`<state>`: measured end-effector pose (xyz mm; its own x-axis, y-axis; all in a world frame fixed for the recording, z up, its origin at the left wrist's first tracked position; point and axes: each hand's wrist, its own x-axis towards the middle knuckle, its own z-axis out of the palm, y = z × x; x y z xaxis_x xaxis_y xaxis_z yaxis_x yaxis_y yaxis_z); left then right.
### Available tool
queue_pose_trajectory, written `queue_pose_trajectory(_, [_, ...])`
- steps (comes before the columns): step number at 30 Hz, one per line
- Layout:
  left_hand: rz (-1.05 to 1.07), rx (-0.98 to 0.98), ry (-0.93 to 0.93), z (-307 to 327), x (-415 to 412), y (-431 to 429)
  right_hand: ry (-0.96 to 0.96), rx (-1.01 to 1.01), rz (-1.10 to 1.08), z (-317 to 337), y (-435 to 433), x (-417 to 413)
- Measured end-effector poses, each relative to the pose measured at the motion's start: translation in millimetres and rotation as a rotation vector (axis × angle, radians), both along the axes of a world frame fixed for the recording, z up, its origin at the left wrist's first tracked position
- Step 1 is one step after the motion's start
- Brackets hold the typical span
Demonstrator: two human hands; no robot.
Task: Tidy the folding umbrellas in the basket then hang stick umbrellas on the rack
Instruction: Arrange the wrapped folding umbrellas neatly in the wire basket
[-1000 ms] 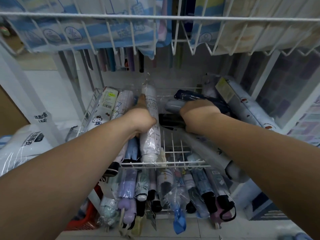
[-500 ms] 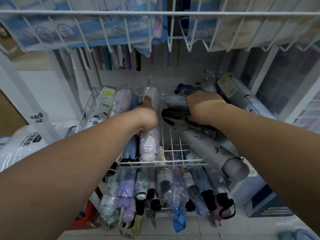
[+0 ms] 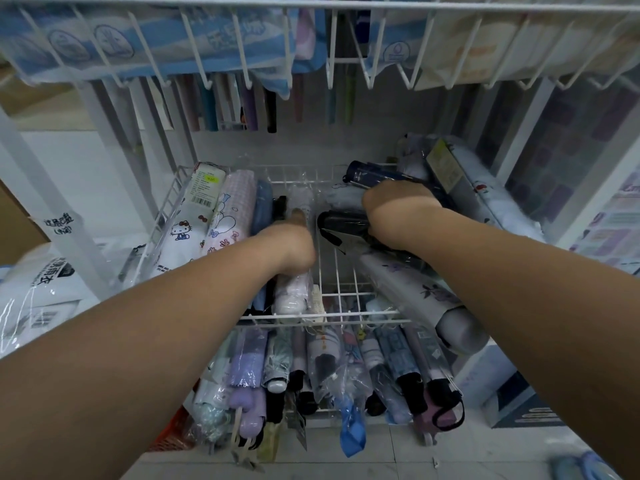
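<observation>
A white wire basket [image 3: 325, 317] holds several wrapped folding umbrellas. My left hand [image 3: 291, 247] grips a pale pink-white umbrella in clear plastic [image 3: 294, 292] that lies lengthwise in the middle of the basket, beside a blue one [image 3: 262, 209], a pink checked one [image 3: 230, 213] and a white cartoon-cat one [image 3: 188, 220]. My right hand [image 3: 398, 209] holds a black folding umbrella [image 3: 343, 226] lying crosswise. A navy umbrella [image 3: 374, 176] lies behind that hand. A grey floral umbrella [image 3: 426, 299] leans over the basket's right front corner.
A lower basket [image 3: 346, 375] is packed with more folding umbrellas. Stick umbrellas [image 3: 249, 105] hang at the back under an upper wire shelf [image 3: 346, 39] of packaged goods. White packaged bags [image 3: 38, 289] lie at the left. A long pale umbrella [image 3: 485, 195] lies at the right.
My right hand has moved back and to the right, onto the black umbrella. My left hand stays on the pale wrapped umbrella, which has shifted slightly left against the row.
</observation>
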<state>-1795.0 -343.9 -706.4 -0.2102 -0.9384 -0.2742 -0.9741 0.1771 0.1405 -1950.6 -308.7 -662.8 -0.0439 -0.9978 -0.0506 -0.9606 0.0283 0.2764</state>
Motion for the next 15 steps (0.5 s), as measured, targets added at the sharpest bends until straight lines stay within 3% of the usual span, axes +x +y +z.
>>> queue_pose_trajectory(4, [-0.171,-0.091,0.016,19,9,14,-0.002,-0.044,0.061,-5,1,-7])
queue_pose_trajectory(7, [-0.319,0.041,-0.111,24,24,23,-0.021,-0.033,0.131,-6,4,-11])
queue_pose_trajectory(10, [-0.35,0.096,-0.109,19,30,24,-0.005,0.034,0.156,-2,6,-10])
queue_pose_trajectory(15, [-0.317,-0.041,0.029,-7,23,25,0.005,0.092,0.145,5,6,-7])
